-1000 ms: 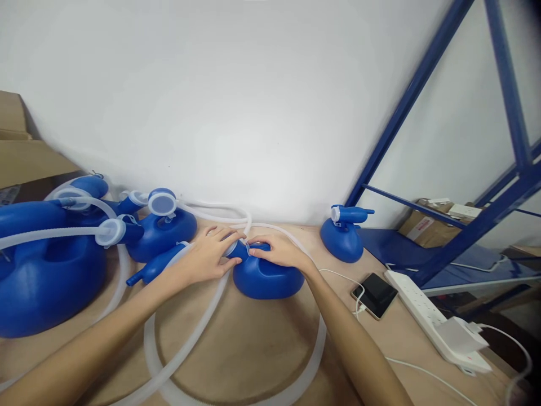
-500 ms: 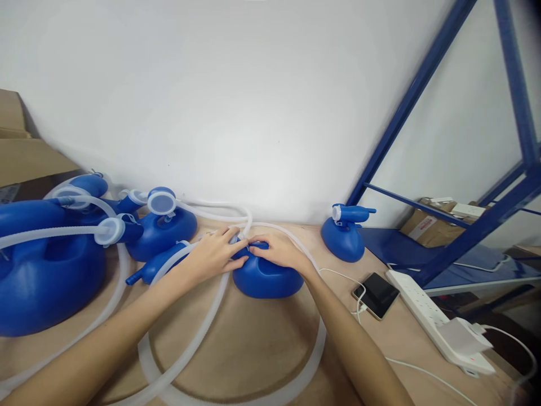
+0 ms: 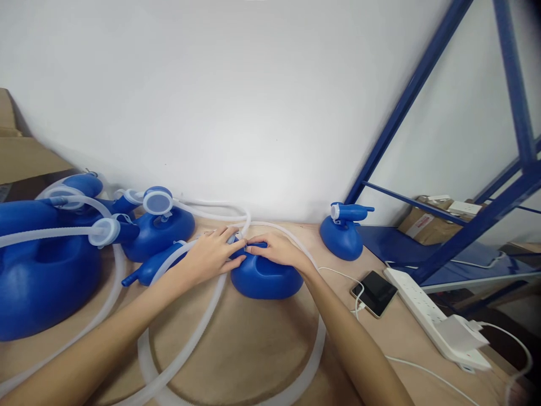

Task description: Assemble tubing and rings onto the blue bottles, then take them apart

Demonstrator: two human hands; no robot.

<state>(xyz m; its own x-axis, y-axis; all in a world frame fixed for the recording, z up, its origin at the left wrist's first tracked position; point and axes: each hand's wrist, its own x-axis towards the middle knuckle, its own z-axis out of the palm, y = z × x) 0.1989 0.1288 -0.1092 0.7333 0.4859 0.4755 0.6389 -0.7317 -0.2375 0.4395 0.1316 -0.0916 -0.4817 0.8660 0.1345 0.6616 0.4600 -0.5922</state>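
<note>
A blue plastic bottle (image 3: 268,282) lies on the brown table in the middle, its neck pointing left. My left hand (image 3: 215,252) is closed round the white cap area at the neck, where a translucent hose (image 3: 186,351) joins. Against the neck and handle rests my right hand (image 3: 274,249), its thumb and fingertips pressed close to the left fingertips. The fingers partly hide the cap and its small strap. The hose loops in wide coils over the table, beneath both forearms.
Several blue bottles (image 3: 46,282) with hoses crowd the left side, near a cardboard box (image 3: 34,158). To the right are another blue bottle (image 3: 341,239), a phone (image 3: 374,293) with a cable, a white power strip (image 3: 431,316) and a blue metal rack (image 3: 409,96).
The whole view has shifted slightly, with the surroundings a little further left. Both hands keep nearly the same hold at the bottle's neck.
</note>
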